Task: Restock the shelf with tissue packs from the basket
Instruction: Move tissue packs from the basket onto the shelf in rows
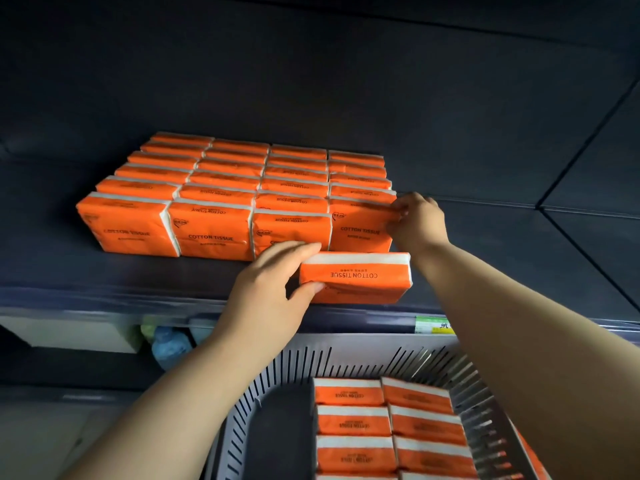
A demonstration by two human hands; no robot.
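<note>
Orange-and-white tissue packs [214, 233] stand in several rows on the dark shelf [138, 275]. My left hand [273, 289] grips one loose tissue pack [356, 277] by its left end, holding it flat just above the shelf's front edge, before the rightmost column. My right hand [417, 221] pinches the right side of the front pack of that column [360, 230]. Below, the grey slotted basket [311, 362] holds several more packs [353, 422] in two columns.
The shelf continues bare to the right of the stack [502, 258]. A green price label [431, 324] sits on the shelf's front rail. On the lower shelf at left are a white box [69, 332] and blue and green items [169, 344].
</note>
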